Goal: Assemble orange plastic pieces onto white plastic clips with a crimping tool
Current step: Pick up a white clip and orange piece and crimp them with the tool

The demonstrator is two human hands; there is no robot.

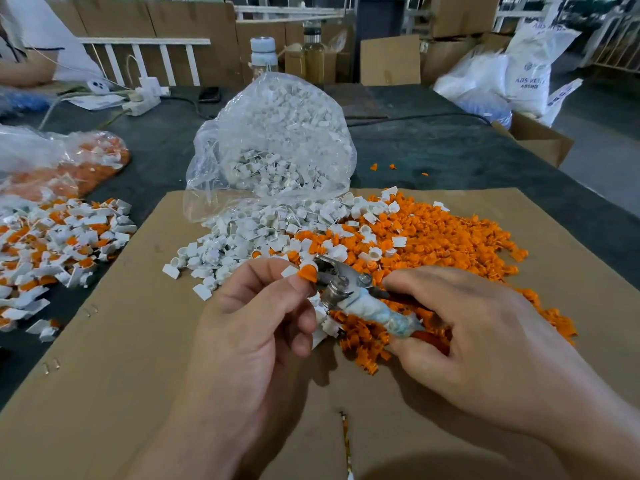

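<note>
Table (450, 150): dark cloth top, spanning 9 to 3 o'clock.
Cardboard sheet (121, 358): flat on the table, under both hands and the loose heaps.
Clear bag (277, 133): 12 o'clock from the hands, mouth open toward the sheet, full of white clips; hides the table behind it.
Orange heap (450, 237): loose orange pieces, 1 to 3 o'clock, running under the right hand.
White heap (242, 233): loose clips spilled at the bag's mouth, 11 o'clock, mixing into the orange heap's edge.
Finished pile (52, 244): white-and-orange parts, 9 o'clock, beside the sheet's left edge; second bag (69, 161) of the same at 10 o'clock.
Right hand (485, 334): fingers curled round the tool's handles, covering most of them.
Left hand (256, 323): fingertips pinch the orange piece.
Crimping tool (346, 289): between the hands, metal head toward 11 o'clock, one handle wrapped in pale tape.
Orange piece (307, 273): at the tool's head; whether seated there cannot be told.
White clip (289, 271): just beside the orange piece at 9 o'clock, partly hidden by a finger.
</note>
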